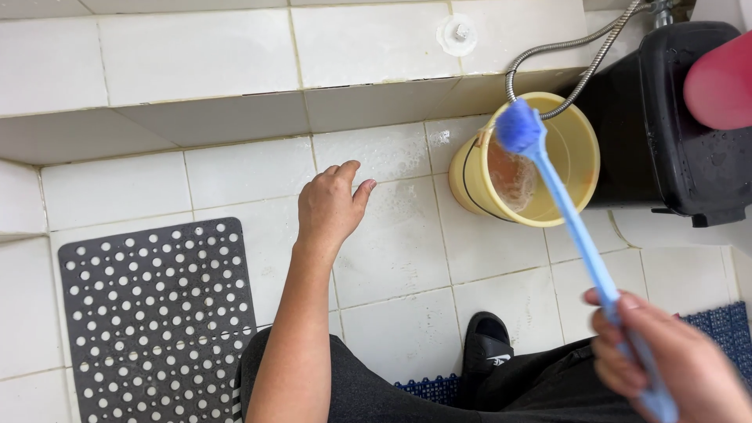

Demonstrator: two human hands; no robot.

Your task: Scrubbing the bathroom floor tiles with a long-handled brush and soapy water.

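My left hand (330,205) stretches forward over the wet white floor tiles (399,251), fingers loosely curled, holding nothing. My right hand (666,360) at the lower right grips the handle of a long light-blue brush (576,227). The brush's darker blue head (518,129) hangs over the rim of a yellow bucket (576,141) that holds some brownish water. A patch of soapy foam shows on the tiles just beyond my left fingertips.
A black perforated rubber mat (157,313) lies at the lower left. A metal hose (564,55) runs into the bucket. A black bin (689,117) stands at the right, a pink object (721,82) above it. My black slipper (486,345) and a blue mat (717,325) are below.
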